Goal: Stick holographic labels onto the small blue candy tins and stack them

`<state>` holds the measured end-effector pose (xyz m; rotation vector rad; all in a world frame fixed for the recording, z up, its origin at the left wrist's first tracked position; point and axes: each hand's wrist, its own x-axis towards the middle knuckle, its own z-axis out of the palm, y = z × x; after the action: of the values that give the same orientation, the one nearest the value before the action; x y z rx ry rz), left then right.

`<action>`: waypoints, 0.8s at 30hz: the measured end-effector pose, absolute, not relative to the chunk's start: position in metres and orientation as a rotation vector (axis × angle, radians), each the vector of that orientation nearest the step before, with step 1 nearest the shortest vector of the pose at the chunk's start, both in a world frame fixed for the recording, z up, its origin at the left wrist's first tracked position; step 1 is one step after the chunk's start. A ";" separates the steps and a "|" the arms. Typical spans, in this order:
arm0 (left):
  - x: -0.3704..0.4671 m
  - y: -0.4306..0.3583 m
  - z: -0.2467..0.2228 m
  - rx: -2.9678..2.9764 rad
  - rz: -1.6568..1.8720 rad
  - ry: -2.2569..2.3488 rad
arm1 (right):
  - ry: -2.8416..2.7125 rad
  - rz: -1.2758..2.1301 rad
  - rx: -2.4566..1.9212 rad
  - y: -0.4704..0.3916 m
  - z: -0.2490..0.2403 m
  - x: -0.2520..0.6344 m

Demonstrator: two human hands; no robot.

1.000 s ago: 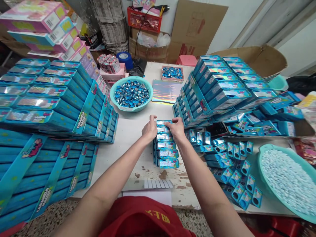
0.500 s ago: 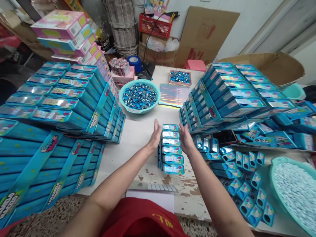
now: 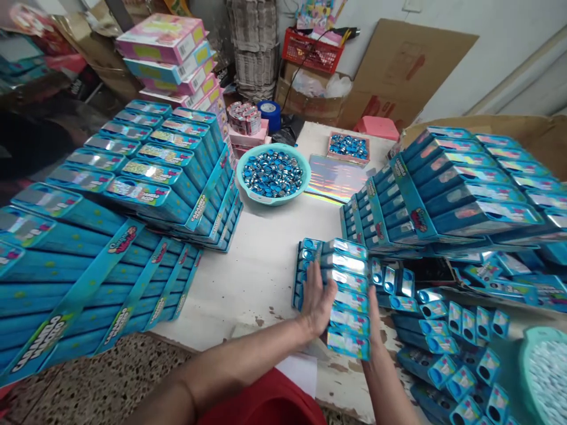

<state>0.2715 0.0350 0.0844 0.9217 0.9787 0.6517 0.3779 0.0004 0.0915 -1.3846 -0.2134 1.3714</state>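
Note:
A row of slim blue candy boxes (image 3: 349, 301) with shiny tops stands in front of me, pressed between my two palms. My left hand (image 3: 318, 300) lies along the row's left side, its thumb towards the boxes. At the right side, my right hand (image 3: 374, 321) holds the row, with most of its fingers hidden behind the boxes. Just left of the row, partly behind my left hand, more blue pieces with round holes (image 3: 305, 260) show. I cannot tell whether these are a tray or other boxes.
Tall stacks of packed blue boxes rise at left (image 3: 177, 195) and right (image 3: 443, 183). A turquoise basin (image 3: 273, 199) of blue-and-silver lids sits behind. Loose blue boxes (image 3: 463, 383) lie at right, near another turquoise basin (image 3: 529, 354) of pale pieces. Pink cartons (image 3: 163, 35) are stacked at back left.
My hands have closed in on the row of boxes and shifted it right and nearer to me, and it now looks tilted. The camera view has turned left.

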 end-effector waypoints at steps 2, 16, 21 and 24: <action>0.271 0.024 0.089 0.992 0.655 0.977 | -0.195 1.353 -1.393 -0.013 0.100 0.382; 0.162 0.044 0.116 0.654 0.749 0.777 | -0.117 1.560 -1.133 -0.004 0.103 0.281; 0.070 0.048 0.087 0.618 0.794 0.977 | -0.166 1.837 -1.011 0.017 0.061 0.196; 0.025 0.053 0.059 0.586 0.802 1.076 | -0.148 1.894 -1.007 0.030 0.036 0.150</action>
<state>0.0254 0.0534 0.0594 0.5860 1.0763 0.8023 0.1504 0.0305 0.0359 -1.0067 -0.1478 1.8938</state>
